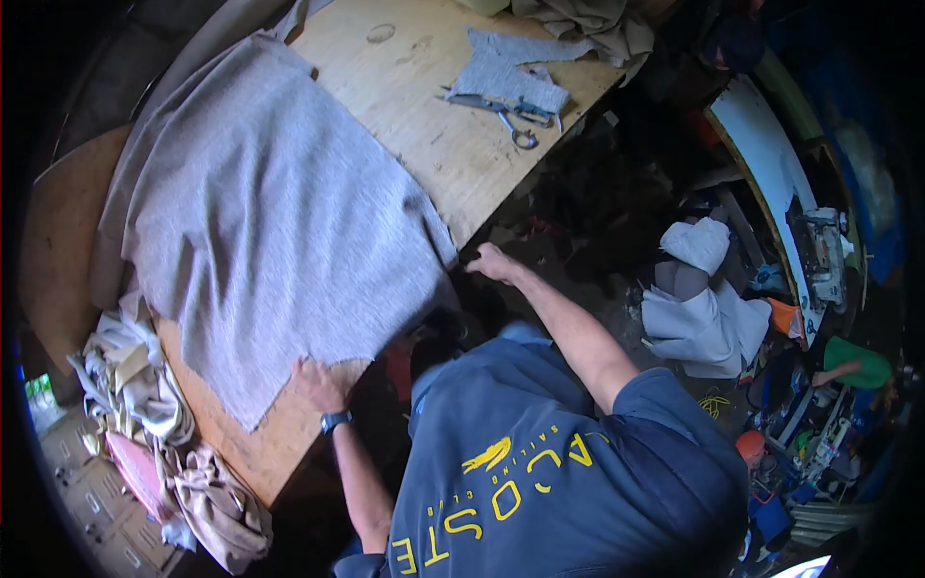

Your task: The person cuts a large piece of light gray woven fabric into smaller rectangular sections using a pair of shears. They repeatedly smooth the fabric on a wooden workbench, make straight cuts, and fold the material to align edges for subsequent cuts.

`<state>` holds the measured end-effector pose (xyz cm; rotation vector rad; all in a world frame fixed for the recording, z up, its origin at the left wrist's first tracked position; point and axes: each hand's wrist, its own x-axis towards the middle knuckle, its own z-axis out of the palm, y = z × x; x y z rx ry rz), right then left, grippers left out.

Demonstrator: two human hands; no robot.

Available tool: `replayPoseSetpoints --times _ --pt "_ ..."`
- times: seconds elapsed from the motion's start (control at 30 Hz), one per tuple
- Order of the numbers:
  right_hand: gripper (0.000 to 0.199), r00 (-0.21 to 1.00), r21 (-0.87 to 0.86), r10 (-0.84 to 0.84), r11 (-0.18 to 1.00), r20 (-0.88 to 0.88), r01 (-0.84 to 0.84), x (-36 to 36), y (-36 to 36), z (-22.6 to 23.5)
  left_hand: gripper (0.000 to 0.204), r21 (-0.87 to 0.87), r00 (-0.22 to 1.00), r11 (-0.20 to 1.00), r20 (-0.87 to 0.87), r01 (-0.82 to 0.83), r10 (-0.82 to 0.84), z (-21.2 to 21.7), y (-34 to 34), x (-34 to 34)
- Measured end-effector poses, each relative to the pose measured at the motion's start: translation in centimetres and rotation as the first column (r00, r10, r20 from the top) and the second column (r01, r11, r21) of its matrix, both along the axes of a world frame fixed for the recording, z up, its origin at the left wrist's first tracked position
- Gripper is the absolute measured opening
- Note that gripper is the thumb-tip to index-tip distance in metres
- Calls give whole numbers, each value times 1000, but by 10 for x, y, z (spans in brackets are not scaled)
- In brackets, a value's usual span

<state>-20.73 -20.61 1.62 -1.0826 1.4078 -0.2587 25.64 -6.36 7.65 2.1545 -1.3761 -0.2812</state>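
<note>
A large grey woven fabric point(260, 222) lies spread with soft folds across a wooden table, its near edge running past the table's front. My left hand point(320, 387), with a dark watch at the wrist, is closed on the fabric's near edge, over bare wood. My right hand point(493, 264) is closed at the fabric's right corner, just off the table edge; its fingertips are small in view. Farther back lie a pair of scissors point(501, 106) and a grey fabric offcut point(506, 69).
The wooden table point(385, 87) ends at a diagonal right edge. Crumpled cloths point(217, 491) hang by its left end. Beige fabric point(607, 24) lies at the far corner. Right, on the floor, are a white bundle point(699, 323), clutter and a person in green point(858, 366).
</note>
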Motion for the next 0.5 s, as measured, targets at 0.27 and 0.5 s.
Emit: replayPoseSetpoints --times 0.27,0.5 --pt "21 937 -467 93 881 337 80 -31 12 -5 51 70 997 995 46 66 -69 -8 14 -57" --pt "38 825 -18 -254 952 505 305 -67 32 44 33 -238 961 938 -171 -253 216 2 51 -129"
